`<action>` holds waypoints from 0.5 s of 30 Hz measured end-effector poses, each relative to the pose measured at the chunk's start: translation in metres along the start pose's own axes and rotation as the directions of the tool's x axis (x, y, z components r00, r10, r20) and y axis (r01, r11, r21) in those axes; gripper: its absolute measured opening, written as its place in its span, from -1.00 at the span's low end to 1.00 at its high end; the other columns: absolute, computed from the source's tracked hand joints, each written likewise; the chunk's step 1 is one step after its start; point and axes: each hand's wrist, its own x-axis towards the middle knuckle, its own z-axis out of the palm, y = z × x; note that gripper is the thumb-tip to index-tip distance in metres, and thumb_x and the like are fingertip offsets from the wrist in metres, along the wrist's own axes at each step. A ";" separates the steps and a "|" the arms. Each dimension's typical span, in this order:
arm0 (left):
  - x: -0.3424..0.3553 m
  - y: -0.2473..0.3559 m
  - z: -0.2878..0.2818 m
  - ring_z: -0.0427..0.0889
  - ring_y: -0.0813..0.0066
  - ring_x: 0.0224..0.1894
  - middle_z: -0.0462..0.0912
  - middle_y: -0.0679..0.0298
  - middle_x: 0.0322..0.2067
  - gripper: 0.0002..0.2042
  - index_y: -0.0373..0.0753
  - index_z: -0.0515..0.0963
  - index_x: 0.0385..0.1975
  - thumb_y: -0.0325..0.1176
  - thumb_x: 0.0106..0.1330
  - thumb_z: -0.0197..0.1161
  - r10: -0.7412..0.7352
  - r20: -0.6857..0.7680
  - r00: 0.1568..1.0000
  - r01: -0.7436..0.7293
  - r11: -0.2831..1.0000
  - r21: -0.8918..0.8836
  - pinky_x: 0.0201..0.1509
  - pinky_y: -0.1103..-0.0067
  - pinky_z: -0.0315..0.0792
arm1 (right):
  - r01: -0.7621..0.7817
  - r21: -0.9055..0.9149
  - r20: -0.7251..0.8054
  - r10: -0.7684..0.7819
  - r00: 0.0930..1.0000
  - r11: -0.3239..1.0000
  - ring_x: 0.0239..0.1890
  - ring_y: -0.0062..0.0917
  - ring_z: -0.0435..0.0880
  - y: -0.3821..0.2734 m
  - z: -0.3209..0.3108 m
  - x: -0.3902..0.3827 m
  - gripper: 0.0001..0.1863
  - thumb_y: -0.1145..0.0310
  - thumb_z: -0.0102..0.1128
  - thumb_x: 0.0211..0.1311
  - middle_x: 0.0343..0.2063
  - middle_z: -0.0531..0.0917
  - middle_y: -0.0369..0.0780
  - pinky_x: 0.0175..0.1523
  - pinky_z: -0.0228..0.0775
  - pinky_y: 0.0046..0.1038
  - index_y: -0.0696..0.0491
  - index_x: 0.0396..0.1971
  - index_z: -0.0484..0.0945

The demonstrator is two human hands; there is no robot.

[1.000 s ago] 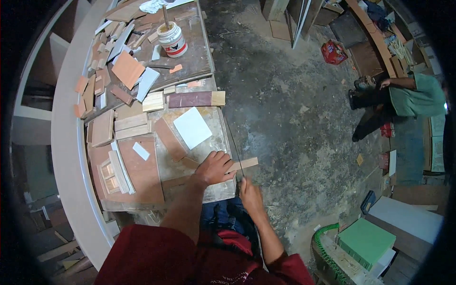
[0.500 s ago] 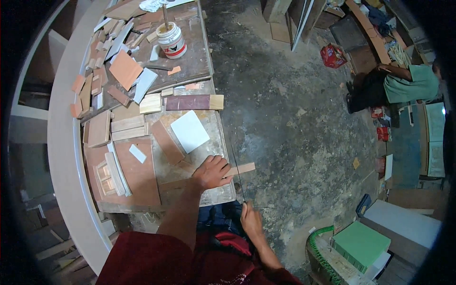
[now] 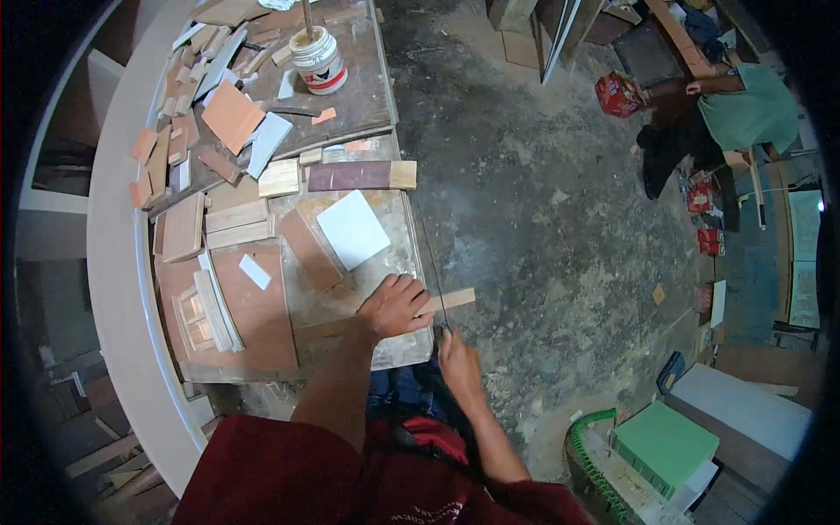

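My left hand (image 3: 395,306) grips a narrow wooden strip (image 3: 458,300) and presses it down at the right edge of the workbench (image 3: 404,352). The strip's pale end sticks out past that edge over the floor. In my right hand (image 3: 459,363), closed around its handle, is a thin handsaw (image 3: 431,254), seen almost edge-on. Its dark blade points away from me and crosses the strip just right of my left fingers. How deep the blade sits in the wood cannot be made out. A white square tile-like piece (image 3: 353,230) and a brown board (image 3: 309,250) lie beyond my left hand.
On the bench's far part stand a white tub (image 3: 319,63) with a stick in it and many wood offcuts (image 3: 233,117). A small wooden frame-like piece (image 3: 203,313) lies at the left. A person in a green shirt (image 3: 751,109) is at the far right. A green box (image 3: 667,448) stands lower right.
My right hand has pushed the saw forward, away from me, across the strip. My left hand stays on the strip. The person in green has shifted stance, legs farther apart.
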 end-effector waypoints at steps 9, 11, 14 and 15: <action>-0.010 0.004 0.000 0.43 0.30 -0.25 0.42 0.25 -0.39 -0.66 -0.25 0.58 -0.28 -0.12 0.10 0.35 0.006 -0.009 1.000 -0.006 1.000 -0.014 -0.16 0.42 0.31 | -0.153 -0.026 0.080 0.155 0.985 0.988 -0.35 0.22 0.57 0.015 0.012 -0.050 -0.61 0.13 -0.22 0.51 -0.47 0.59 0.23 -0.29 0.36 0.15 0.15 -0.23 0.46; -0.003 0.001 -0.004 0.43 0.31 -0.25 0.43 0.25 -0.39 -0.66 -0.25 0.58 -0.28 -0.12 0.09 0.36 -0.003 -0.002 1.000 0.003 1.000 0.010 -0.16 0.42 0.31 | -0.065 0.003 0.021 0.065 0.998 0.998 -0.43 0.19 0.59 0.006 0.012 -0.014 -0.62 0.12 -0.19 0.50 -0.53 0.60 0.19 -0.35 0.38 0.14 0.14 -0.20 0.48; -0.001 -0.001 -0.001 0.43 0.32 -0.25 0.43 0.25 -0.38 -0.66 -0.25 0.58 -0.27 -0.12 0.08 0.37 0.014 -0.029 0.999 -0.013 1.000 0.025 -0.16 0.43 0.30 | 0.009 0.002 -0.035 -0.009 0.999 1.000 -0.47 0.17 0.60 -0.008 0.005 0.018 -0.63 0.12 -0.17 0.49 -0.56 0.61 0.17 -0.37 0.39 0.14 0.13 -0.20 0.49; -0.003 -0.002 -0.001 0.43 0.32 -0.25 0.43 0.25 -0.38 -0.66 -0.25 0.58 -0.27 -0.12 0.08 0.37 0.021 -0.030 0.999 -0.020 0.999 0.032 -0.16 0.43 0.30 | 0.032 -0.009 -0.049 -0.032 0.998 0.999 -0.47 0.17 0.60 -0.013 0.003 0.023 -0.63 0.12 -0.16 0.49 -0.56 0.61 0.17 -0.37 0.40 0.14 0.13 -0.22 0.49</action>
